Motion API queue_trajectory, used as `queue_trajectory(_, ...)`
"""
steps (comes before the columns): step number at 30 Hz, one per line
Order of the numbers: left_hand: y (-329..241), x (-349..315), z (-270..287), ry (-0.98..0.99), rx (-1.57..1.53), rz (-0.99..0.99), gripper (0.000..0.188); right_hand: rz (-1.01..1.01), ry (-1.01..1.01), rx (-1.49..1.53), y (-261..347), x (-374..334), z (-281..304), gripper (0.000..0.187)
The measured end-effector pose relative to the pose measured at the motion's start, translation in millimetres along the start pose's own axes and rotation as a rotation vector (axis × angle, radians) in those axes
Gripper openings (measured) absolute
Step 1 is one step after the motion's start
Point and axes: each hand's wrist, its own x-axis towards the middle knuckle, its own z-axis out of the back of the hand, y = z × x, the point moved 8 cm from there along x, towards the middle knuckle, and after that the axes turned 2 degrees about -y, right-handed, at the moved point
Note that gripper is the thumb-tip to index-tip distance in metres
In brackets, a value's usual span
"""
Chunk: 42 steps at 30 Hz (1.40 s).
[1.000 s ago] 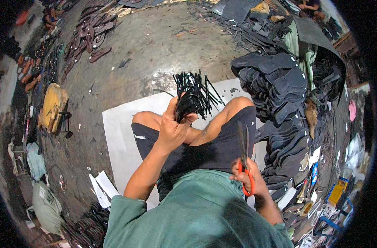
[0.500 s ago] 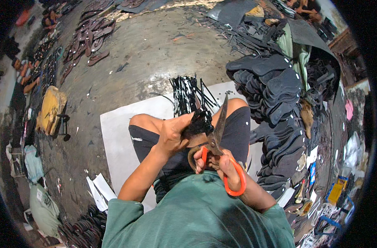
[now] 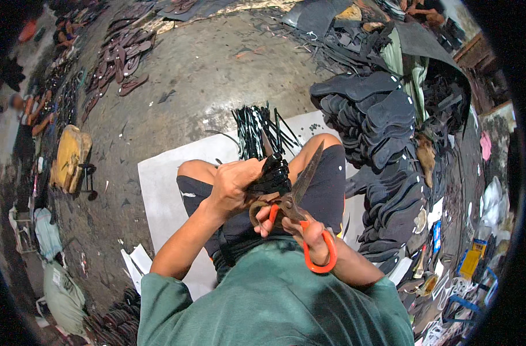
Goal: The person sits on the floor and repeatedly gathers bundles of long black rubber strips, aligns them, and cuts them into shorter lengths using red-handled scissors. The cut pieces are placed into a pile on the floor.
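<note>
My left hand is closed round a bundle of glossy black strips, whose ends stick out on its right side. In my right hand is a large pair of scissors with orange-wrapped handles and dark, worn blades. The blades are spread: one points up and to the right, past the bundle, and a pointed tip that looks like the other shows beyond my left hand. Part of that lower blade is hidden by the hand and strips. More black strips lie in a pile just past my knees.
I sit cross-legged on a white sheet. Stacked black sandal soles stand close on my right, with dark sheet scraps behind them. Brown sandals lie far left, near a yellow wooden block. Other people sit at the far edges.
Both hands have shifted slightly left. The scissors have spread wider, their upper blade leaning further right, and a blade tip now shows beyond my left hand.
</note>
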Motion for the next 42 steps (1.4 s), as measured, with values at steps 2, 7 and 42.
queue_trajectory(2,5.5,-1.8,-0.3,0.021,0.016,-0.062,0.044,-0.011,-0.02,0.031,-3.9,-0.7,-0.7,0.098)
queue_trajectory(7,-4.2,8.0,-2.0,-0.003,0.04,-0.105,0.04,-0.068,0.082,0.079,5.7,-1.6,-8.2,0.09)
queue_trajectory(42,-4.2,17.9,-1.6,0.106,0.089,-0.175,0.032,0.153,-0.167,-0.057,25.0,1.4,1.7,0.075)
